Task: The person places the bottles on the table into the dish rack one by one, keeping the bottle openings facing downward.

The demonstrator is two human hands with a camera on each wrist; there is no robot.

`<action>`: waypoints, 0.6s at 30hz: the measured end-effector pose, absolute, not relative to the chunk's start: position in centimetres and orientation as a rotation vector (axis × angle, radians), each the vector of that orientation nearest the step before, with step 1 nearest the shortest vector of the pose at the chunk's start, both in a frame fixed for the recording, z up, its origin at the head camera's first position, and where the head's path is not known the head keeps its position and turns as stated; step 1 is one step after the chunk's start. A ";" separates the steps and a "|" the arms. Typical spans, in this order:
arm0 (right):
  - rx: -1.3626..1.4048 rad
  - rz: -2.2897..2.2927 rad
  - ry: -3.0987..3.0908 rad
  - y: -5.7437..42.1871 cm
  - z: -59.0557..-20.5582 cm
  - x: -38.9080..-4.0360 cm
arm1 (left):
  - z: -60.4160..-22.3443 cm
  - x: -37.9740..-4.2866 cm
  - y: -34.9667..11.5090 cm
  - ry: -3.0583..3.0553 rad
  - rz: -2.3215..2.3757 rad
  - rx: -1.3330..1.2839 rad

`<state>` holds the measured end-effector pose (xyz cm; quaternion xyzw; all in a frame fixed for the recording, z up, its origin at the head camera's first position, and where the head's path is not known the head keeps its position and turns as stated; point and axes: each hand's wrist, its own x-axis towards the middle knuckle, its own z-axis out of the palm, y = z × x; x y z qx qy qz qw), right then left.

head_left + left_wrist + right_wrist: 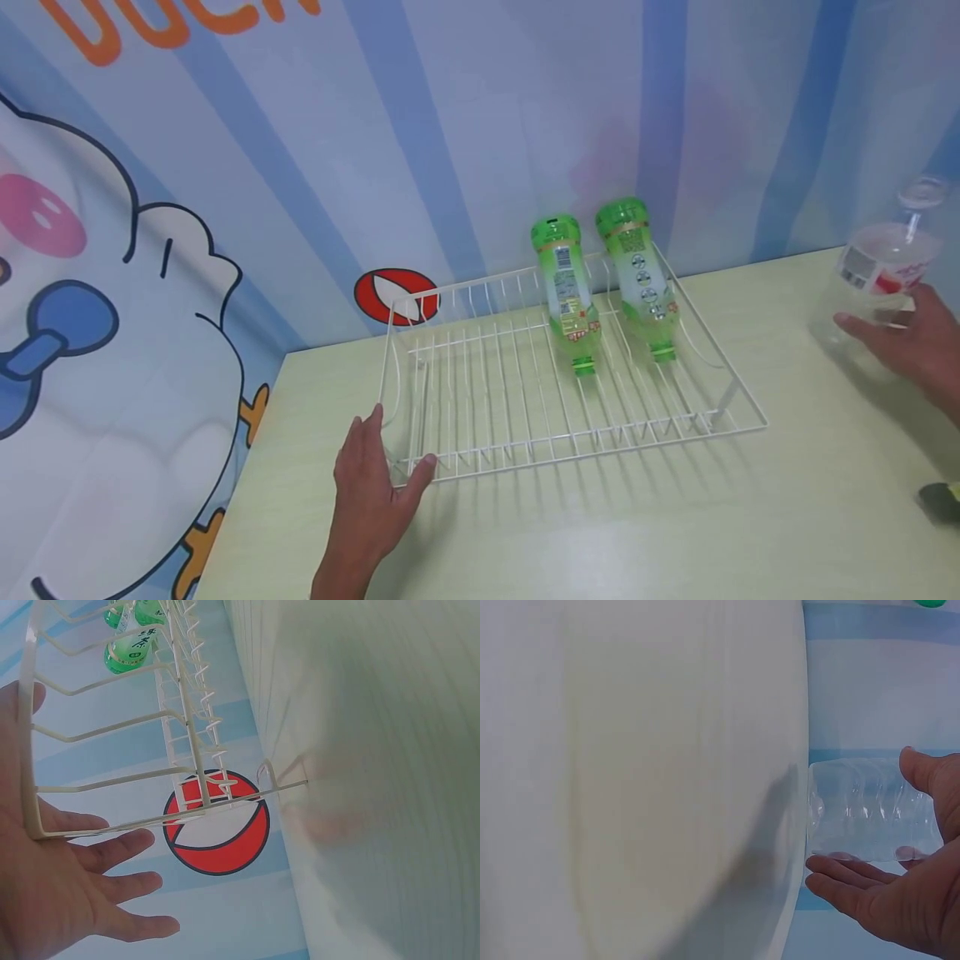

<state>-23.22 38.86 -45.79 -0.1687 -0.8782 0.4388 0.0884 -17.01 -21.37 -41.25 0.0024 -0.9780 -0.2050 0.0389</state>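
A white wire rack stands on the pale table, with two green plastic bottles lying upside down against its back side, caps low. My left hand is at the rack's front left corner, thumb apart from the fingers; in the left wrist view the fingers are spread beside the wire frame. On the far right a clear plastic bottle with a pinkish label stands on the table. My right hand is beside it; in the right wrist view, thumb and extended fingers lie on opposite sides of the bottle.
A wall with blue stripes and cartoon prints rises behind the table. At the right edge lies a small dark and yellow-green object, partly cut off. The table's surface extends in front of the rack.
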 end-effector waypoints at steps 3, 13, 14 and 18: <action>-0.516 1.304 -2.621 38.6 -45.6 -23.1 | -41.2 -17.0 -21.3 -3.007 -0.637 0.022; -0.413 1.303 -2.613 38.1 -45.2 -22.9 | -40.8 -17.1 -21.1 -3.056 -0.630 0.059; -0.408 1.301 -2.612 38.0 -45.0 -22.9 | -40.8 -17.1 -21.1 -3.056 -0.634 0.058; -0.403 1.270 -2.611 37.1 -44.2 -22.7 | -40.8 -17.1 -21.1 -3.042 -0.640 0.038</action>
